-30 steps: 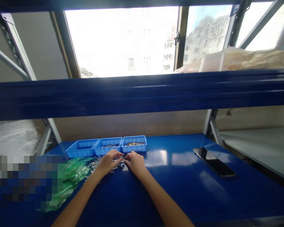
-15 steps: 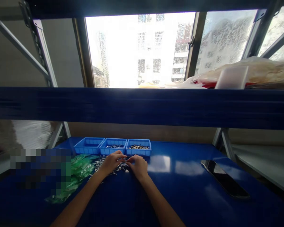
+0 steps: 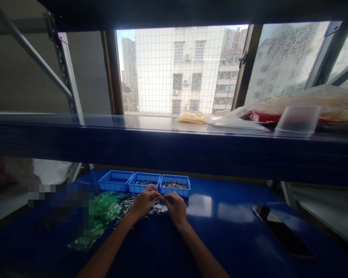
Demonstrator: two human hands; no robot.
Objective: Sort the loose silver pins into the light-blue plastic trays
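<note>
Over a loose pile of thin silvery nail-like pieces (image 3: 128,204), my left hand (image 3: 144,203) is closed, thumb and fingers pinched. My right hand (image 3: 176,209) is closed in a pinch too, its fingertips meeting those of the left. Whatever lies between the fingertips is too small to make out. Just behind the hands, a middle blue bin (image 3: 144,189) holds some dark, thin metal pieces. The right blue bin (image 3: 174,190) contains many brassy and dark ones. A left blue bin (image 3: 115,187) completes the row.
Crumpled green plastic bags (image 3: 104,210) lie left of the pile. A black phone (image 3: 281,231) rests on the blue shelf surface (image 3: 220,239) at right. Above the bins runs a blue shelf beam (image 3: 162,148), with a translucent plastic cup (image 3: 298,120) and plastic bags (image 3: 333,102) on that level.
The two hands have come closer, their fingertips now meeting slightly above the pile. The camera view has shifted, so the upper shelf's top surface now shows.
</note>
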